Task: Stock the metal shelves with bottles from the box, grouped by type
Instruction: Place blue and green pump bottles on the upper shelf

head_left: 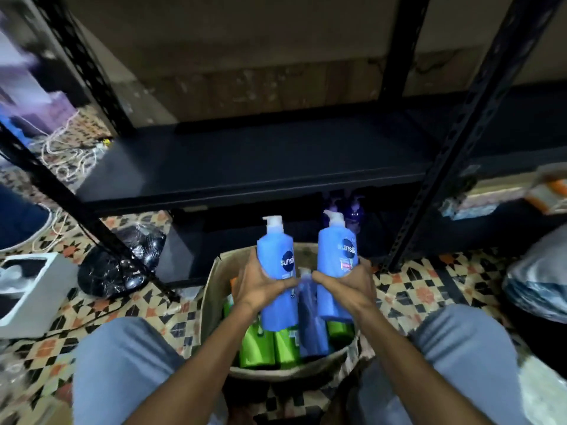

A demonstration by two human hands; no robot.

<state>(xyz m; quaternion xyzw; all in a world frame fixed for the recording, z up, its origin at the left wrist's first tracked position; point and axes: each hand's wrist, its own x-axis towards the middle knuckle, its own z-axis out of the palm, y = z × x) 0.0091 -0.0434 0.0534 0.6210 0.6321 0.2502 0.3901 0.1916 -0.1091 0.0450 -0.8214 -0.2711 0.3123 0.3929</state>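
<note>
While above the box [214, 289], two upright blue bottles [277, 271], pumps up, one gripped per hand [260, 286].

The two blue bottles [276, 265] look like smooth, glossy plastic with white plastic pump tops, the box [214, 289] is matt brown cardboard, the shelf [245, 167] is dark, smooth painted metal with a dull sheen, and the floor [423, 289] is patterned tile.

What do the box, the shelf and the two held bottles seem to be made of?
Box: brown cardboard, matte, with a bent flap.
Shelf: probably painted metal, dark with a faint sheen.
Two blue bottles: likely plastic, smooth and glossy, with white pump tops.
</note>
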